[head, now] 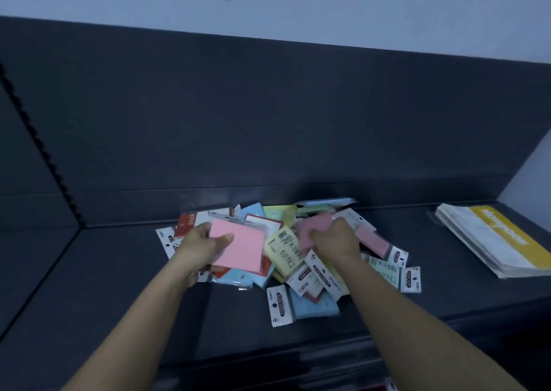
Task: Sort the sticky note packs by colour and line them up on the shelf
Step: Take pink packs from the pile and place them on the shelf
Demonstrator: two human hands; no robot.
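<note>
A loose heap of sticky note packs [301, 259] in pink, blue, yellow and green lies in the middle of the dark shelf [119, 286]. My left hand [205, 241] holds a pink pack [241, 246] flat above the left side of the heap, thumb on top. My right hand [337, 238] grips a second pink pack [313, 229], blurred, over the heap's middle. A yellow pack [286, 249] lies between my hands. A blue pack [313, 304] sits at the heap's near edge, and another pink pack [374, 241] lies to the right.
A stack of white and yellow booklets [492, 238] lies on the shelf at the far right. The shelf's dark back panel [268, 122] rises behind the heap. A notched upright strip [38, 140] runs down the left corner. Bare shelf surface stretches left of the heap.
</note>
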